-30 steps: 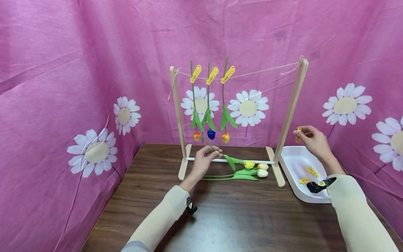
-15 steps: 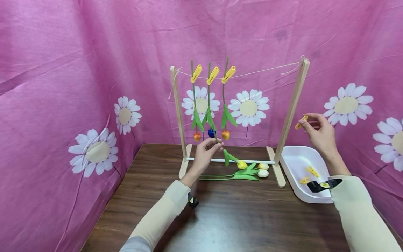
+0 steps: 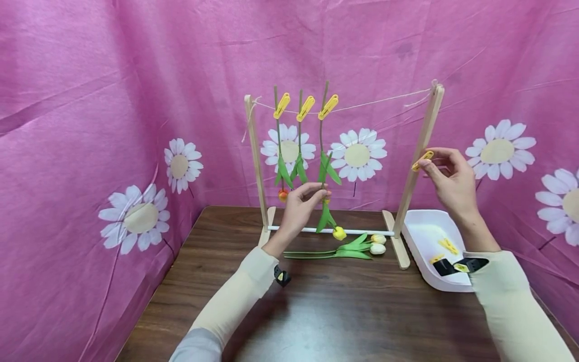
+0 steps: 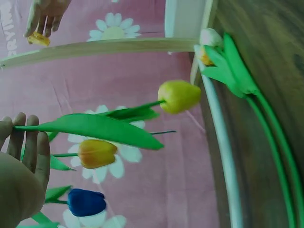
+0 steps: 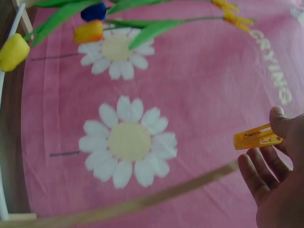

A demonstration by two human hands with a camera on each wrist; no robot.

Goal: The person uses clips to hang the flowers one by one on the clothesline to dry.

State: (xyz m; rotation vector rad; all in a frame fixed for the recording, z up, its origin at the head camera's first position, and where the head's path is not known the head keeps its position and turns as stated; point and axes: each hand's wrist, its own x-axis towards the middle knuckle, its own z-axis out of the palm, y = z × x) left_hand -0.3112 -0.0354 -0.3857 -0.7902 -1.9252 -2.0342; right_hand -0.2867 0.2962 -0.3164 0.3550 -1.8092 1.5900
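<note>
Head view: left hand (image 3: 298, 203) hides the blue tulip (image 4: 87, 202).

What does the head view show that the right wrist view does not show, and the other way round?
Only the head view shows the left hand pinching the stem of the yellow tulip, the three pegs on the string, the two tulips lying on the table, and the white tray. Only the right wrist view shows pale lettering on the pink cloth. Both show the right hand pinching a yellow peg.
</note>
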